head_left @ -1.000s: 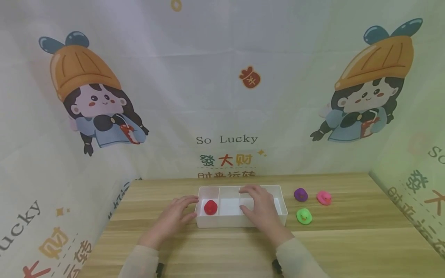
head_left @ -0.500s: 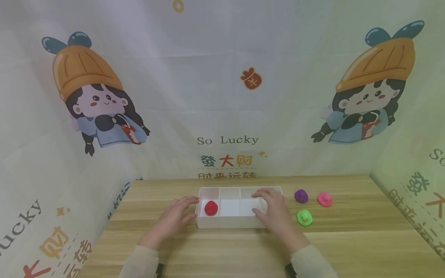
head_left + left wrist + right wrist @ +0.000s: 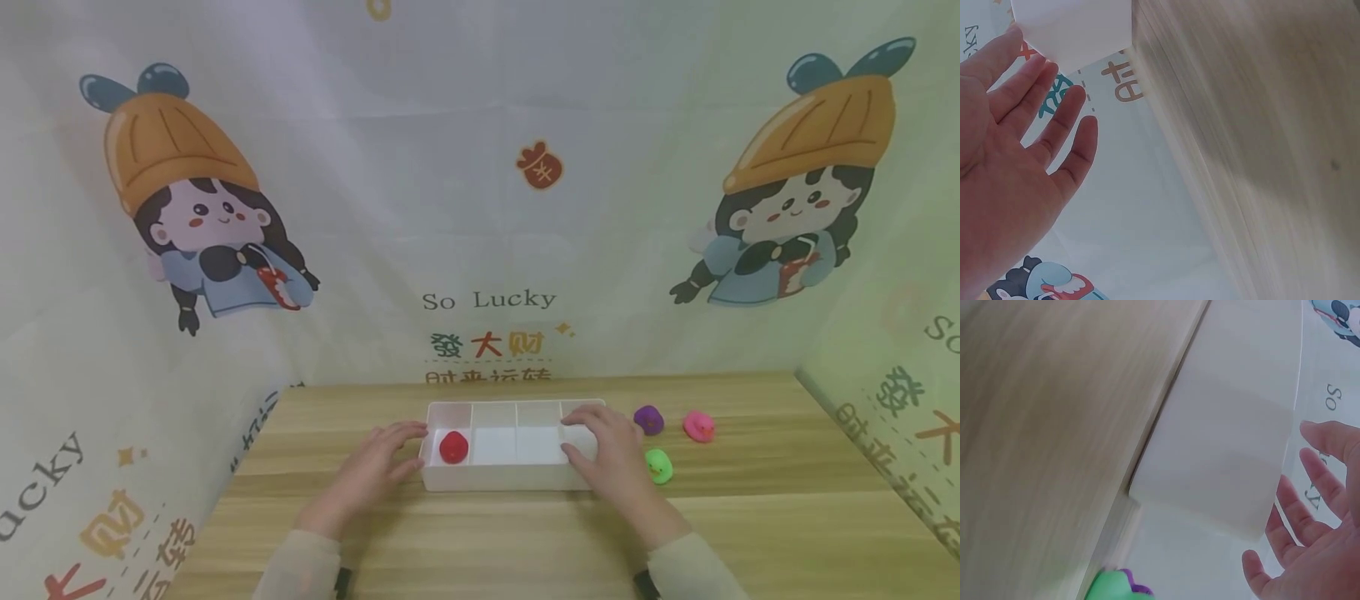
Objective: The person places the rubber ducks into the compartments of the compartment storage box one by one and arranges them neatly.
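Observation:
A white divided box [image 3: 502,478] stands on the table, with a red rubber duck [image 3: 453,447] in its leftmost compartment. At the box's left end, my left hand [image 3: 375,467] touches the rim with its fingertips, fingers extended in the left wrist view. My right hand [image 3: 611,454] is over the box's right end, thumb and fingers spread with nothing between them. It partly covers the rightmost compartment. Just right of that hand lie a green duck [image 3: 660,467], partly hidden by it, and a purple duck [image 3: 649,420]. A pink duck [image 3: 699,427] lies farther right.
The wooden table [image 3: 480,542] reaches back to a printed cloth [image 3: 480,208] that hangs behind it and along both sides. In the right wrist view, the box's front wall [image 3: 1229,431] fills the centre.
My right hand has moved rightward along the box, from the middle compartments to the right end. The left hand stays at the left end, and the box and ducks keep their places.

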`<state>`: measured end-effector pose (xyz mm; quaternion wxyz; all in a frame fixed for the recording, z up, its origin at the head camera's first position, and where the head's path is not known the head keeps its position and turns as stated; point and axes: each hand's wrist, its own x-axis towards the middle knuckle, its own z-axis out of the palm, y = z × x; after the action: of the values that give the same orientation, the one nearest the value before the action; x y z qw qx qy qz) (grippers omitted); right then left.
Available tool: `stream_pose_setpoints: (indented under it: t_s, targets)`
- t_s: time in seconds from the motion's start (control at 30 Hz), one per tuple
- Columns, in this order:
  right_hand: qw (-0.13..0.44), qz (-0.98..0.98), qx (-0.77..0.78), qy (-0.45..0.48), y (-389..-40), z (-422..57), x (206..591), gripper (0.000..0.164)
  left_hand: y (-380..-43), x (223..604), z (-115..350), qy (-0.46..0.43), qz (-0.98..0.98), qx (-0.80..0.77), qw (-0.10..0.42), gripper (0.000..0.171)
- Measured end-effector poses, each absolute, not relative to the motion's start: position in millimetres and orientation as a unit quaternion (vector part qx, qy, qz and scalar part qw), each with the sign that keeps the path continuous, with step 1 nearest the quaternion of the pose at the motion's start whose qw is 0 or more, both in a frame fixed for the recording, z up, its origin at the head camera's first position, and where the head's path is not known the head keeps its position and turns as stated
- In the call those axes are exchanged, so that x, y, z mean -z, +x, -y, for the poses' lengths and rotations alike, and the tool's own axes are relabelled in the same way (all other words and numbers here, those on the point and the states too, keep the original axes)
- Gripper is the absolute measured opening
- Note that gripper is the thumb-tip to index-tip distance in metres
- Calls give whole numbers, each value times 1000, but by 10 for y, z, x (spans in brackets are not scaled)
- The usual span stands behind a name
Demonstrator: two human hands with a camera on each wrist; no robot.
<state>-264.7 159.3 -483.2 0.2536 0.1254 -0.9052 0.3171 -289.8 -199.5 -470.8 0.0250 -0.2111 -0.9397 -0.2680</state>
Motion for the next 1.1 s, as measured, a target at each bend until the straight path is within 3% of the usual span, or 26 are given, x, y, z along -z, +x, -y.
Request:
stream_pose_setpoints:
  t_s: [1.1]
  targets:
    - [244, 912, -316, 91, -2527, -2124, 4798, 30, -2900, 4731, 2008, -225, 937, 267, 35, 46]
